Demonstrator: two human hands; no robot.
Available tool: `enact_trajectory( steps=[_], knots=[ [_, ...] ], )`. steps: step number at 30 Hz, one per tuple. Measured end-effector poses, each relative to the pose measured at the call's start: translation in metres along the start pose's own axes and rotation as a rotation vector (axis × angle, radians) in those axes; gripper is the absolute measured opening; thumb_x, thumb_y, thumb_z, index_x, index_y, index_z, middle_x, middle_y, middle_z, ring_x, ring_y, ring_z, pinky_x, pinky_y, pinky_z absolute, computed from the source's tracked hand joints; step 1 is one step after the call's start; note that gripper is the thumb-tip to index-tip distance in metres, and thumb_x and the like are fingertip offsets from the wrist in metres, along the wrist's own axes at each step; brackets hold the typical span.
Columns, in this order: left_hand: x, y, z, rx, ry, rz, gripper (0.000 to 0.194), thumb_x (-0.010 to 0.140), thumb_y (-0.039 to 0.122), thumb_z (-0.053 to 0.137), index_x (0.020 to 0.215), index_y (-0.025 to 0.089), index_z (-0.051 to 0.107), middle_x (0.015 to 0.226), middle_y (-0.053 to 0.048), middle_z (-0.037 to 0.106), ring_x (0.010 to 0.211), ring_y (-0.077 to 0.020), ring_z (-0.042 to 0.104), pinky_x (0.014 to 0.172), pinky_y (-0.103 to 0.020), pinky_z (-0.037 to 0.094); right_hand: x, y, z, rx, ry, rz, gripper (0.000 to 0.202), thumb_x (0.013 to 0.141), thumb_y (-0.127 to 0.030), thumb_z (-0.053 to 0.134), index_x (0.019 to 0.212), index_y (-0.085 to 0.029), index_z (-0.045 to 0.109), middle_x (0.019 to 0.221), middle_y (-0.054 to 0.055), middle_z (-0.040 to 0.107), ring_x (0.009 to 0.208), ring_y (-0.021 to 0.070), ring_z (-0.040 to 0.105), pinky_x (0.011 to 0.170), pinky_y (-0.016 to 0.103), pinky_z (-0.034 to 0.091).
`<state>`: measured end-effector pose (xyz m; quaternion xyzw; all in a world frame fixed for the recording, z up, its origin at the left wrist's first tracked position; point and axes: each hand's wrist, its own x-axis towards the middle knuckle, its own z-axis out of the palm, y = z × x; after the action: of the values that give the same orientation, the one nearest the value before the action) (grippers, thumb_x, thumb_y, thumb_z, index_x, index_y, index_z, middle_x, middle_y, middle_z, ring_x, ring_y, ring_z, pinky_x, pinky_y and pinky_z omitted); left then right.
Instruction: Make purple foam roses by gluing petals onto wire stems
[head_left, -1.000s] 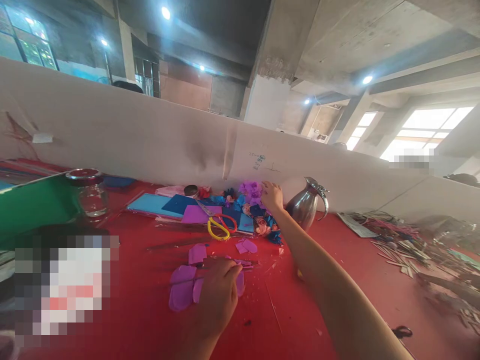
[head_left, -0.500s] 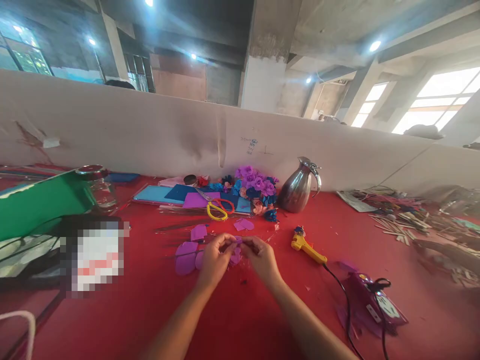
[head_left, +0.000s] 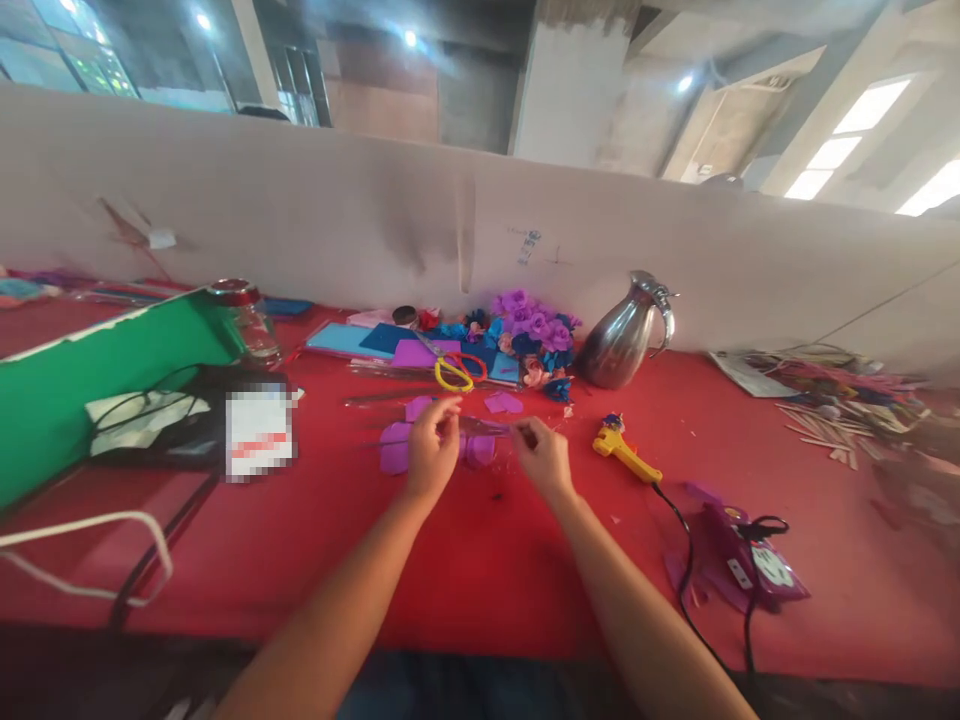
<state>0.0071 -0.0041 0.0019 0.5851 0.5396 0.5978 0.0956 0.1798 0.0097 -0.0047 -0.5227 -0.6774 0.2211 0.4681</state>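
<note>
My left hand (head_left: 435, 452) hovers over the red table, its fingers curled in toward the thumb. Whatever it may hold is hidden. Opposite it, my right hand (head_left: 545, 457) pinches the end of a thin, blurred, purplish strip (head_left: 491, 427), which stretches toward my left hand. Below and between the hands are purple paper petals (head_left: 480, 452). More purple paper pieces (head_left: 393, 448) lie just left of my left hand, partly covered by it. Beyond the hands, a small purple paper piece (head_left: 503, 402) rests near scissors (head_left: 455, 376) with yellow and red handles.
A yellow glue gun (head_left: 628, 456) lies to the right, its black cord running near a purple box (head_left: 750, 560). Behind stand a steel jug (head_left: 619, 335) and paper flowers (head_left: 536, 330). On the left are a glass jar (head_left: 251, 325) and a green board (head_left: 127, 370).
My hands have moved apart from a close pinch over the purple paper, leaving a gap with the thin strip in it. The camera view has tilted down and turned slightly left.
</note>
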Motion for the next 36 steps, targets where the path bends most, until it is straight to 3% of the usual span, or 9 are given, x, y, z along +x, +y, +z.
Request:
enact_trajectory(
  steps=[3, 7, 9, 15, 19, 22, 25, 33, 36],
  knots=[
    [0.016, -0.013, -0.012, 0.027, 0.160, -0.079, 0.029, 0.078, 0.016, 0.050, 0.103, 0.017, 0.065, 0.091, -0.005, 0.067, 0.075, -0.0132, 0.060, 0.070, -0.025, 0.048, 0.005, 0.010, -0.005, 0.006, -0.017, 0.094, 0.021, 0.078, -0.034, 0.053, 0.077, -0.019, 0.067, 0.065, 0.003, 0.068, 0.061, 0.0183, 0.063, 0.058, 0.026, 0.046],
    [0.039, -0.026, -0.032, -0.065, 0.298, -0.254, 0.031, 0.071, 0.016, 0.052, 0.099, 0.016, 0.065, 0.083, -0.003, 0.065, 0.065, -0.0112, 0.056, 0.061, -0.022, 0.046, 0.010, 0.024, -0.007, -0.049, 0.147, 0.095, 0.044, 0.075, -0.022, 0.049, 0.118, -0.017, 0.059, 0.108, 0.011, 0.069, 0.091, 0.0215, 0.065, 0.078, 0.033, 0.050],
    [0.045, -0.030, -0.041, -0.062, 0.278, -0.315, 0.030, 0.069, 0.016, 0.053, 0.096, 0.017, 0.066, 0.082, -0.002, 0.065, 0.065, -0.0112, 0.056, 0.060, -0.021, 0.045, 0.012, 0.026, -0.007, -0.144, 0.174, 0.024, 0.054, 0.072, -0.018, 0.050, 0.126, -0.014, 0.054, 0.121, 0.015, 0.062, 0.103, 0.0241, 0.061, 0.087, 0.038, 0.047],
    [0.035, -0.044, -0.058, 0.132, 0.047, -0.322, 0.018, 0.070, 0.018, 0.057, 0.082, 0.017, 0.069, 0.080, -0.004, 0.070, 0.074, -0.0172, 0.062, 0.071, -0.028, 0.048, 0.006, 0.015, -0.005, -0.312, -0.123, -0.153, 0.024, 0.077, -0.013, 0.051, 0.087, -0.018, 0.072, 0.094, 0.008, 0.072, 0.094, 0.0225, 0.062, 0.093, 0.037, 0.043],
    [0.024, -0.042, -0.053, 0.402, -0.121, -0.098, 0.012, 0.076, 0.019, 0.058, 0.077, 0.019, 0.070, 0.083, -0.006, 0.072, 0.082, -0.0219, 0.062, 0.080, -0.034, 0.046, 0.004, 0.002, -0.021, -0.586, -0.255, -0.030, 0.024, 0.081, -0.017, 0.052, 0.094, -0.018, 0.072, 0.100, 0.008, 0.072, 0.100, 0.0230, 0.059, 0.091, 0.034, 0.042],
    [0.018, -0.036, -0.042, 0.463, -0.303, 0.105, 0.013, 0.079, 0.020, 0.058, 0.075, 0.020, 0.071, 0.082, -0.005, 0.072, 0.083, -0.0225, 0.061, 0.082, -0.035, 0.044, 0.004, -0.007, -0.037, -0.799, -0.373, 0.138, 0.022, 0.082, -0.027, 0.054, 0.093, -0.020, 0.071, 0.098, 0.010, 0.071, 0.100, 0.0258, 0.060, 0.080, 0.033, 0.044],
    [0.015, -0.033, -0.034, 0.472, -0.410, 0.194, 0.014, 0.080, 0.021, 0.059, 0.073, 0.021, 0.071, 0.080, -0.004, 0.072, 0.081, -0.0222, 0.061, 0.081, -0.035, 0.044, 0.004, -0.013, -0.044, -0.864, -0.453, 0.233, 0.024, 0.081, -0.026, 0.051, 0.091, -0.021, 0.072, 0.097, 0.010, 0.071, 0.097, 0.0249, 0.063, 0.070, 0.030, 0.044],
    [0.018, -0.035, -0.038, 0.404, -0.157, 0.087, 0.014, 0.079, 0.024, 0.059, 0.074, 0.019, 0.071, 0.080, -0.006, 0.073, 0.079, -0.0218, 0.064, 0.078, -0.033, 0.046, 0.009, -0.014, -0.059, -0.873, -0.511, 0.307, 0.023, 0.078, -0.030, 0.051, 0.086, -0.024, 0.073, 0.092, 0.007, 0.072, 0.090, 0.0237, 0.067, 0.065, 0.028, 0.043],
    [0.017, -0.035, -0.037, 0.361, -0.139, 0.082, 0.016, 0.080, 0.026, 0.058, 0.074, 0.019, 0.071, 0.079, -0.006, 0.072, 0.076, -0.0204, 0.064, 0.075, -0.031, 0.047, 0.009, -0.015, -0.063, -0.890, -0.562, 0.286, 0.021, 0.073, -0.028, 0.055, 0.084, -0.023, 0.072, 0.090, 0.007, 0.073, 0.088, 0.0252, 0.068, 0.063, 0.028, 0.044]
  ],
)
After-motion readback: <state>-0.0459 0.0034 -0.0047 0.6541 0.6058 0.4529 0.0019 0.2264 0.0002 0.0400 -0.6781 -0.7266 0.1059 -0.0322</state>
